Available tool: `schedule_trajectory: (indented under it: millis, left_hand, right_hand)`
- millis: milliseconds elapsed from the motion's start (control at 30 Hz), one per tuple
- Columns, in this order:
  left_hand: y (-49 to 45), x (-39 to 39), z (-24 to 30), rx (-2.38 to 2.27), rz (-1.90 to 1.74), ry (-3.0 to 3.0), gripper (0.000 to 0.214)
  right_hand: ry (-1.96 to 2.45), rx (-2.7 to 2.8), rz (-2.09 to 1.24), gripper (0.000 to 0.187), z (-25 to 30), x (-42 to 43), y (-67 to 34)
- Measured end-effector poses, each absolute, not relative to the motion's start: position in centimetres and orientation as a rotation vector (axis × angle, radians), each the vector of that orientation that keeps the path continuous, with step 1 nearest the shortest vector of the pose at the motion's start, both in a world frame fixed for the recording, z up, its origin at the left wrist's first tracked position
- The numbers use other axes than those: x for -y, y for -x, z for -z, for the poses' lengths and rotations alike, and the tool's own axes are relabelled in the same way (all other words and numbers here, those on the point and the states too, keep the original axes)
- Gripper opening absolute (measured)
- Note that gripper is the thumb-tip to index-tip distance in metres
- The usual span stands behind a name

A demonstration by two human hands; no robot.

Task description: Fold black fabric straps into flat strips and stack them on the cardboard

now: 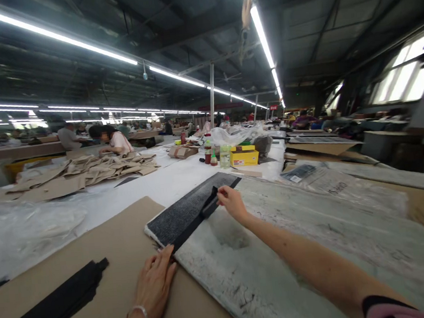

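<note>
A dark grey felt-like panel [192,203] lies across the far end of a pale, stained board [278,222]. A narrow black strip [189,232] runs along the panel's near edge, and its middle part is lifted and folded over. My right hand [232,203] is above the board, thumb and fingers pinched on the lifted part of the strip. At the board's left corner, my left hand [154,279] lies flat with fingers stretched out, its fingertips touching the strip's near end. A stack of black strips [50,307] rests on brown cardboard left of it.
Brown cardboard [121,232] lies beneath the strips. Clear plastic [28,236] is at left, with brown cut pieces [97,172] behind. A yellow box [244,156] and bottles [213,159] stand beyond the panel. A plastic bag [342,186] lies right. A person [118,142] sits farther back.
</note>
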State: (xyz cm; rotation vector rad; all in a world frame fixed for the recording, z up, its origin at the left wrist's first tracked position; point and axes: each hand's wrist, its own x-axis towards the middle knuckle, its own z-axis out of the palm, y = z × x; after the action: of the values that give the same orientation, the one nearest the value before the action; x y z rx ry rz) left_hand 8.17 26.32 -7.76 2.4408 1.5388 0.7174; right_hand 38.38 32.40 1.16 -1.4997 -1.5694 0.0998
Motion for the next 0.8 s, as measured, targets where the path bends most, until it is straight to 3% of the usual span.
schedule_trajectory:
  millis: [133, 433, 633, 800]
  left_hand:
    - [-8.3, -26.4, 8.4, -1.564, -0.662, -2.484, 0.051]
    - [-8.5, -26.1, 8.5, -1.610, -0.596, -2.486, 0.054]
    - [-8.6, -25.9, 8.4, -1.546, -0.688, -2.406, 0.055]
    - [-8.5, -25.8, 8.1, -1.443, -0.857, -2.226, 0.057]
  right_hand:
    - [1.407, 1.125, -0.093, 0.022, -5.0, -30.5, -47.9]
    - [1.077, 0.565, 0.218, 0.006, -15.1, -18.2, -62.1]
    - [0.967, 0.653, 0.385, 0.003, -21.1, -14.7, -61.2]
    - [0.949, 1.026, 0.377, 0.011, -22.6, -16.0, -52.5]
